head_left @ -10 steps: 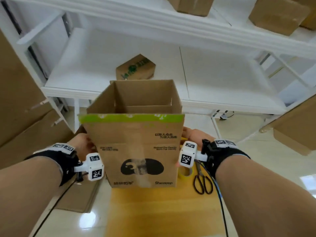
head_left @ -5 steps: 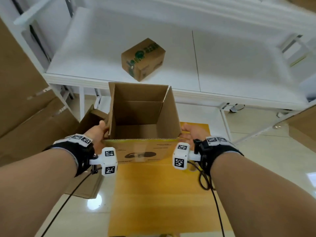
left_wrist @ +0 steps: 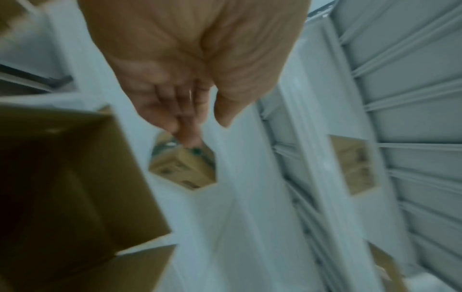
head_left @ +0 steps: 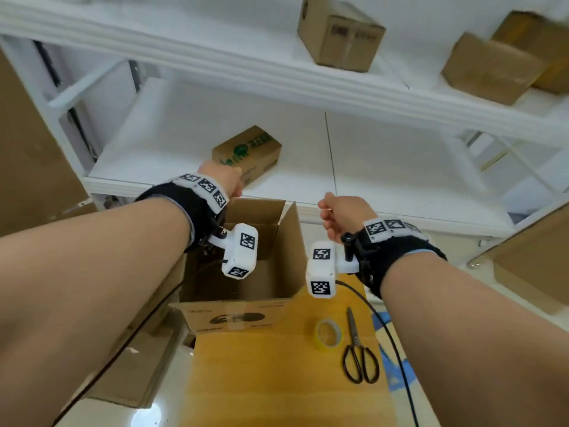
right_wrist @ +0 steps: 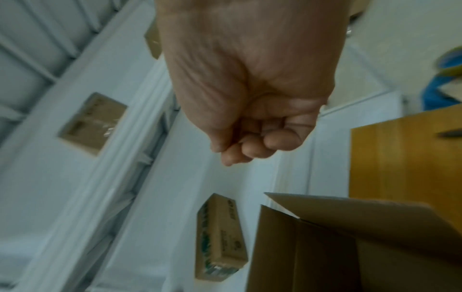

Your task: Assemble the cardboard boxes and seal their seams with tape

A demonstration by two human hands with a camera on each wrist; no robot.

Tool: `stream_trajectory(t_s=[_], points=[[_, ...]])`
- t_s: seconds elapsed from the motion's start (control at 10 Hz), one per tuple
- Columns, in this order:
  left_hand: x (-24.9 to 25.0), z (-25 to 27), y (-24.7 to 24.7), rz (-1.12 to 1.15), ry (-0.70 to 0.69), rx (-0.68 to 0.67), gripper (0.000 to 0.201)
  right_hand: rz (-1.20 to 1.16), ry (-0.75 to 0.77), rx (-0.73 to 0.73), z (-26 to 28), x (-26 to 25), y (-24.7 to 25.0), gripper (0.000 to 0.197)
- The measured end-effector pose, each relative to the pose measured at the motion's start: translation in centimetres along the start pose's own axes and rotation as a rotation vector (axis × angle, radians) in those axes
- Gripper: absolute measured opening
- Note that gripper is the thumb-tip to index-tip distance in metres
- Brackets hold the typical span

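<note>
An open-topped cardboard box (head_left: pixel 234 315) stands on the far left end of the wooden table (head_left: pixel 277 380), its top flaps up. Neither hand touches it. My left hand (head_left: pixel 228 180) hovers above the box's far left corner, fingers loosely straight and empty; the left wrist view shows this hand (left_wrist: pixel 206 128) with the box (left_wrist: pixel 75 177) below it. My right hand (head_left: pixel 331 215) hangs above the right flap, and the right wrist view shows the hand (right_wrist: pixel 247 146) curled into an empty fist over the box (right_wrist: pixel 350 247). A yellow tape roll (head_left: pixel 328 334) and black scissors (head_left: pixel 358 352) lie on the table.
A white shelf unit (head_left: pixel 215 186) stands just behind the table. A small sealed box (head_left: pixel 246 155) sits on its lower shelf, and other boxes (head_left: pixel 338 35) sit on the shelf above. Flattened cardboard (head_left: pixel 132 365) lies on the floor at left. A black cable (head_left: pixel 391 340) trails over the table's right edge.
Both hands set the box down upright on the table, let go of its sides and rose above it toward the shelf. The tape roll and scissors are uncovered.
</note>
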State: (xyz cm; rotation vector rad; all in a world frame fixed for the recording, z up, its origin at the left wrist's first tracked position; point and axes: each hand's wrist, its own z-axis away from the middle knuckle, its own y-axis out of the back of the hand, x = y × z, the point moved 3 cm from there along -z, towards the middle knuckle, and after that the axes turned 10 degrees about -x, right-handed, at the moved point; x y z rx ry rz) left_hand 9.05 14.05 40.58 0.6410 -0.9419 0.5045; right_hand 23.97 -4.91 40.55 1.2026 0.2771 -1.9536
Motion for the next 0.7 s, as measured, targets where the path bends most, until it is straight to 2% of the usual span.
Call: stream_trajectory(t_s=[0.1, 0.2, 0.3, 0.4, 0.5, 0.6, 0.7], points=[[4.4, 1.2, -2.3, 0.106, -0.263, -0.089, 0.019, 0.020, 0.176, -0.027, 1.0, -3.1, 0.3, 0.029], [6.8, 3.5, -4.1, 0.170, -0.409, -0.179, 0.028, -0.071, 0.324, -0.027, 2.5, -4.9, 0.1, 0.045], [8.4, 6.5, -4.8, 0.254, -0.490, -0.184, 0.051, -0.039, 0.445, -0.011, 4.6, -6.1, 0.2, 0.065], [7.8, 10.4, -4.8, 0.340, -0.588, -0.225, 0.066, 0.092, 0.626, -0.012, 8.4, -6.3, 1.0, 0.079], [4.7, 13.4, -5.2, 0.441, -0.700, -0.439, 0.066, 0.143, 0.740, -0.061, 11.6, -4.1, 1.2, 0.094], [2.9, 14.3, -6.0, 0.503, -0.740, -0.572, 0.071, 0.148, 0.738, -0.100, 12.9, -2.7, 0.8, 0.099], [3.9, 14.7, -6.1, 0.505, -0.784, -0.579, 0.073, 0.081, 0.797, -0.114, 14.1, -3.9, 0.9, 0.094]])
